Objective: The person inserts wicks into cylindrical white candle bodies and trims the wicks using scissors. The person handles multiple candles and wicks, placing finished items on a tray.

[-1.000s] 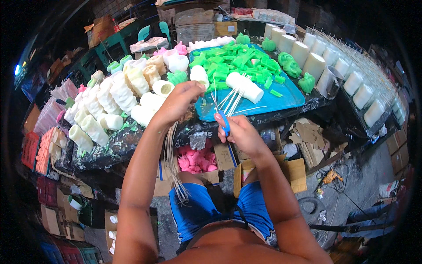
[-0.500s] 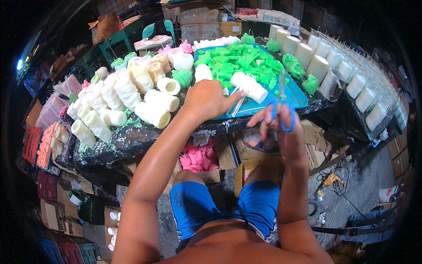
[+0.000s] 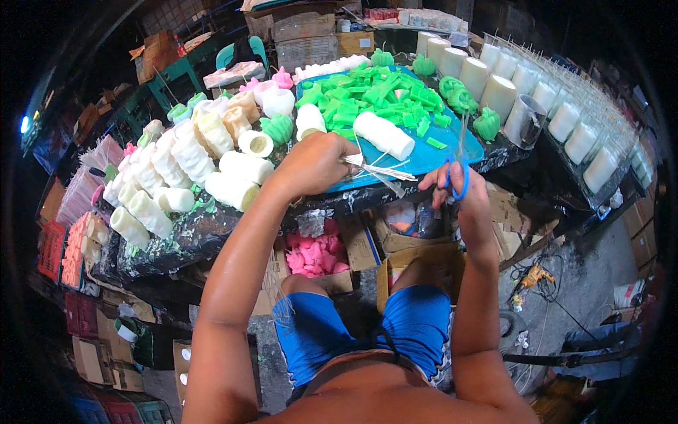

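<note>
My left hand [image 3: 319, 164] is closed around a bundle of thin white wicks [image 3: 385, 172], whose ends fan out to the right over the tray's front edge. More pale strands [image 3: 277, 290] hang below my left forearm. In my right hand [image 3: 472, 205] is a pair of scissors [image 3: 460, 180] with blue handles, fingers through the loops and blades pointing up and away. The wick ends lie just left of the scissors, apart from the blades. A white pillar candle [image 3: 383, 136] lies on its side on the blue tray [image 3: 462, 147], just beyond the wicks.
Green wax pieces [image 3: 367, 95] heap on the tray. White and cream candles [image 3: 244, 168] crowd the table's left; tall cream pillars [image 3: 498, 95] and rows of white candles [image 3: 565, 121] with wicks stand right. Below the table, a box holds pink pieces [image 3: 316, 253]. Cables [image 3: 547, 293] lie on the floor.
The wicks, earlier lying across the candle and tray, are now gathered in my left hand and raised toward me. My right hand still has the scissors, with the blades upright.
</note>
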`<state>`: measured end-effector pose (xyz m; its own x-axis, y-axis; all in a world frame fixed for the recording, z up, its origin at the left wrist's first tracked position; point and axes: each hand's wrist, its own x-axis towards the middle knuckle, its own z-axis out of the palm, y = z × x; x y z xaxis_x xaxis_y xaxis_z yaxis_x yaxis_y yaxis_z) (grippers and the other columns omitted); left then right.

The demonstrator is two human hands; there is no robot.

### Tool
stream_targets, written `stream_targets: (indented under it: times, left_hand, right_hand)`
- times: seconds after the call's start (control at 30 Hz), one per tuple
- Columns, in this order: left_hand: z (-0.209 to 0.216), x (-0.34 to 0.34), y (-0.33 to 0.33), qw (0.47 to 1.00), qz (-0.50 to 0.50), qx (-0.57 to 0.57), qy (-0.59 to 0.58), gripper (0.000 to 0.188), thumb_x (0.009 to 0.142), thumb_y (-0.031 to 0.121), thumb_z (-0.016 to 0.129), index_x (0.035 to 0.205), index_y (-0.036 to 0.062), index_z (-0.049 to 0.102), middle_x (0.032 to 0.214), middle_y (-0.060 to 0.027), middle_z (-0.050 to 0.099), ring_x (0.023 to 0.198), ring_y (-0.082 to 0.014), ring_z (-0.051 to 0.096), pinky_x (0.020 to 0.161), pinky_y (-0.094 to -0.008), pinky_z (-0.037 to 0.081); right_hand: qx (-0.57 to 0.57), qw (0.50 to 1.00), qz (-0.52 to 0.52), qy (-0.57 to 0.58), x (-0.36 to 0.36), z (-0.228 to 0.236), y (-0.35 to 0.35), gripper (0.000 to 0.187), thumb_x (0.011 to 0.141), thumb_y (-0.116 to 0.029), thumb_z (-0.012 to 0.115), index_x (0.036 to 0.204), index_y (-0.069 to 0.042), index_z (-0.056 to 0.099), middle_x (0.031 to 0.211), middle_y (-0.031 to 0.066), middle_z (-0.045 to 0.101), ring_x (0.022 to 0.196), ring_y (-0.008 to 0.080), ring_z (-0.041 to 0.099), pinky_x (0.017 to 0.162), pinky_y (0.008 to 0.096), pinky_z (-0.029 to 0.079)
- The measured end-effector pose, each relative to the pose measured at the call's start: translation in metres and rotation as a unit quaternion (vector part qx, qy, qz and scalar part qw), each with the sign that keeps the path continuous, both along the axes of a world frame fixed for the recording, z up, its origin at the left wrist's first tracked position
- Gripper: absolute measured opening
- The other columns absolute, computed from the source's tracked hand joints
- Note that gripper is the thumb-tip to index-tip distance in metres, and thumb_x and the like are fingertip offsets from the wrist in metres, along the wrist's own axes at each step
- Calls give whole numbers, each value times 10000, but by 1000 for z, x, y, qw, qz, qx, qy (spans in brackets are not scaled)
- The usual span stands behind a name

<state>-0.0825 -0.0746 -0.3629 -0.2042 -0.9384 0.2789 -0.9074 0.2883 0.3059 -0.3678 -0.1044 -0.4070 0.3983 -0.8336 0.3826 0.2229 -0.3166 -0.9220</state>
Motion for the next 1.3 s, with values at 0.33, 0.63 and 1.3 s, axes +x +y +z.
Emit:
stream_targets:
  times: [0.33, 0.63, 1.3]
  left_hand:
    - [8, -23, -2, 992, 42, 17, -115, 413, 806, 387, 793, 986, 19, 742, 830, -216, 723, 820, -393, 714, 763, -494, 549]
    - [-2, -12, -6, 996, 45, 7, -82, 354, 797, 292, 769, 1002, 8, 718, 911, -238, 727, 895, -409, 707, 813, -495, 555]
    - [16, 16, 40, 978, 121, -85, 144, 315, 972, 203, 603, 1153, -50, 653, 908, -115, 653, 821, -202, 625, 730, -349, 483]
  right_hand:
    - [-212, 926, -217, 224, 36, 29, -51, 520, 835, -314, 798, 1174, 13, 577, 939, 154, 716, 845, 275, 695, 769, 408, 533]
    - [-267, 893, -198, 304, 47, 44, -84, 545, 785, -95, 787, 1240, -21, 498, 1001, 198, 723, 960, 378, 710, 850, 457, 538]
    - [-274, 869, -154, 382, 89, 29, -48, 473, 763, -125, 789, 1161, -42, 547, 854, 117, 756, 874, 349, 726, 769, 473, 545]
